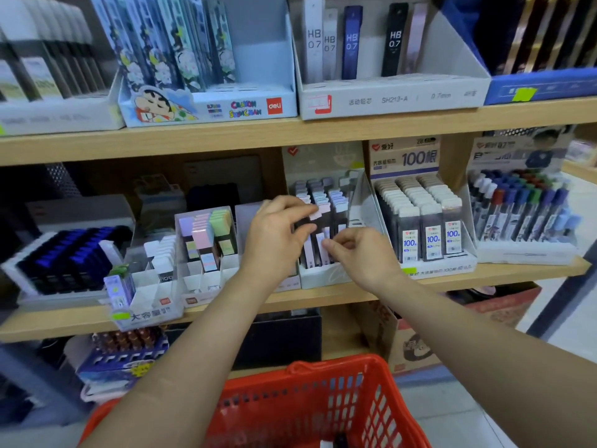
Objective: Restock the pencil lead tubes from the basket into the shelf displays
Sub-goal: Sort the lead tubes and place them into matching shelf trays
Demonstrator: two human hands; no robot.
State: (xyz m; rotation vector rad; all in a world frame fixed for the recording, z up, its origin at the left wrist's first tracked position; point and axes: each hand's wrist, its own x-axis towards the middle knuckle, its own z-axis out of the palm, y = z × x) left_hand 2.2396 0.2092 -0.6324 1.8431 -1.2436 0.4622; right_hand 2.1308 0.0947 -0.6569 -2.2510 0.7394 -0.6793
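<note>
Wooden shelving [323,132] fills my feed, two boards crowded with stationery display boxes, with pale floor tile off to the right. Low in the view, a red plastic basket [336,365] sits below the forearms; only something dark and something white peek in at its bottom edge, too cropped for me to name. On the upper board I can read a Crayon Shin-chan box [226,105] and, beside it, a white HB 0.7 lead box [387,98] holding a few upright tubes. On the lower board, a display marked 100 [429,270] stands full of grey-capped tubes, and just to its left is the white display box [323,276] where both hands are working, its rows filled with upright, pastel-capped lead tubes. Further left stands a clear box of pastel blocks [206,240]. My left hand [277,234] reaches in over this display and pinches a dark lead tube with a pink cap [315,216] between thumb and fingertips, holding it above the front rows. My right hand [361,253] has its fingers curled, thumb tip touching the top of a pale front-row tube [323,253]; I cannot tell whether it actually grips it.
</note>
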